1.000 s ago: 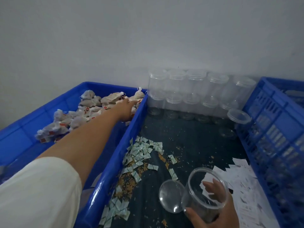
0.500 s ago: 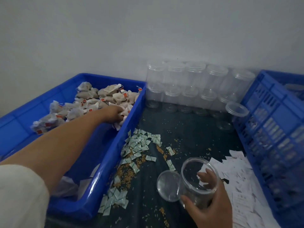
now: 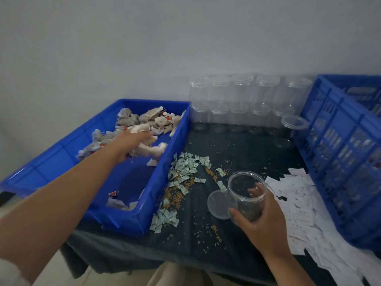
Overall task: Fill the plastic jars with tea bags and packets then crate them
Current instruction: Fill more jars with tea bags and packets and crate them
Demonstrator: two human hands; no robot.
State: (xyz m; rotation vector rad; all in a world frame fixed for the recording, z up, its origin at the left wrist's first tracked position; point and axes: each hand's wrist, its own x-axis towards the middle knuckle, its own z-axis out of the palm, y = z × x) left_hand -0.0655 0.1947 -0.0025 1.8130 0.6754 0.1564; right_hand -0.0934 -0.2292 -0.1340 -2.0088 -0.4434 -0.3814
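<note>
My left hand (image 3: 128, 144) reaches into the blue bin (image 3: 144, 220) and grips a clump of tea bags (image 3: 149, 148), blurred by motion. More tea bags (image 3: 148, 119) lie heaped at the bin's far end. My right hand (image 3: 261, 221) holds an open clear plastic jar (image 3: 245, 189) upright on the dark table. The jar's clear lid (image 3: 217, 204) lies flat just to its left. Small greenish packets (image 3: 185, 167) are scattered between the bin and the jar.
Two stacked rows of lidded clear jars (image 3: 243, 104) stand against the wall. A blue slatted crate (image 3: 340, 153) fills the right side. White paper slips (image 3: 299, 207) lie in front of it. Loose grains (image 3: 177, 196) litter the dark table (image 3: 237, 145).
My left hand has drawn back toward me from the far heap, now lifting a clump of tea bags. The camera has pulled back. My right hand keeps holding the jar.
</note>
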